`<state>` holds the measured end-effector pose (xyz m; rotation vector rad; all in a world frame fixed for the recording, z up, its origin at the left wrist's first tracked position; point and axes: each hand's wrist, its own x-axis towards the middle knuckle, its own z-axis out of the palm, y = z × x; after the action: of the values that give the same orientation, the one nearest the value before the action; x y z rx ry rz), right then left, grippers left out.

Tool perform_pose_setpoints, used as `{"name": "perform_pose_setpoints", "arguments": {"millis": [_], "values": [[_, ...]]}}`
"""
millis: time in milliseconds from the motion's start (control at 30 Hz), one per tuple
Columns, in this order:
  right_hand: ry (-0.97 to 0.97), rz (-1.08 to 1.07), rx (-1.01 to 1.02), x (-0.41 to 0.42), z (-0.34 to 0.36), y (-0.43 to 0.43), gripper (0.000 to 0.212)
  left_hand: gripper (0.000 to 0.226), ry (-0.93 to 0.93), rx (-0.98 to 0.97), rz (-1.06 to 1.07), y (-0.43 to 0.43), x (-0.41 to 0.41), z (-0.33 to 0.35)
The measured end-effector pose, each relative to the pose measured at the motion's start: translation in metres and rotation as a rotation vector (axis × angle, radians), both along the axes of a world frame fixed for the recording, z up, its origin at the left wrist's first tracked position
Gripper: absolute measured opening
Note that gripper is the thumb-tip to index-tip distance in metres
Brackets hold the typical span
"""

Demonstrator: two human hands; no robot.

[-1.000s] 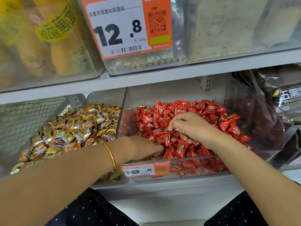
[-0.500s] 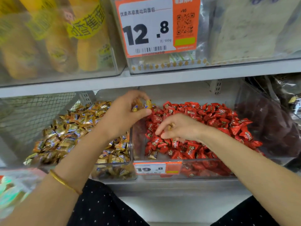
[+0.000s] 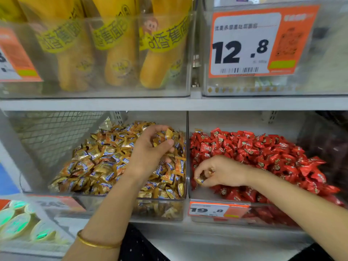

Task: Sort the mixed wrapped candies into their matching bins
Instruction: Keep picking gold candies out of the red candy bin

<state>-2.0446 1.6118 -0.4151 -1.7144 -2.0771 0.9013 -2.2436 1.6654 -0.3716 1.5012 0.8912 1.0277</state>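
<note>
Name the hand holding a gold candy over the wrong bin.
The right hand: its small gold-wrapped candy is over the clear bin of red candies; the left hand holds one over the gold ones.

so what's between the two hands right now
Head view: the clear wall where the gold-candy bin and red-candy bin meet stands between the left hand and right hand, with gold candies heaped against its left side.

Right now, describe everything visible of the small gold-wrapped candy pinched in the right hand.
The small gold-wrapped candy looks like shiny crinkled foil with a blue mark. The right hand pinches it, low at the front left of the clear plastic bin of red-wrapped candies. Its print is blurred.
</note>
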Motion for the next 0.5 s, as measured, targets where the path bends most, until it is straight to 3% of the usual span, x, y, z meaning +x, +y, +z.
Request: {"name": "perform_pose_setpoints", "arguments": {"millis": [100,167,233,300,400,500], "values": [[0.584,-0.333,-0.023,0.008,0.038,-0.010,0.018,0.027,-0.024,-0.041,-0.005,0.000,-0.008,0.004],[0.762,-0.407,-0.007,0.001,0.060,-0.006,0.020,0.026,0.017,0.040,0.111,0.004,-0.013,0.004],[0.760,-0.406,0.000,-0.021,0.076,0.013,0.021,0.031,0.233,0.289,0.268,0.014,-0.018,0.002],[0.591,-0.365,0.011,-0.050,0.088,0.036,0.018,0.042,0.457,0.434,0.336,0.023,-0.022,0.001],[0.415,-0.287,-0.066,-0.076,0.095,0.056,0.031,0.069,0.582,0.412,0.274,0.033,-0.027,-0.002],[0.555,-0.369,-0.047,-0.068,0.092,0.046,0.043,0.078,0.528,0.343,0.200,0.027,-0.035,0.000]]}}
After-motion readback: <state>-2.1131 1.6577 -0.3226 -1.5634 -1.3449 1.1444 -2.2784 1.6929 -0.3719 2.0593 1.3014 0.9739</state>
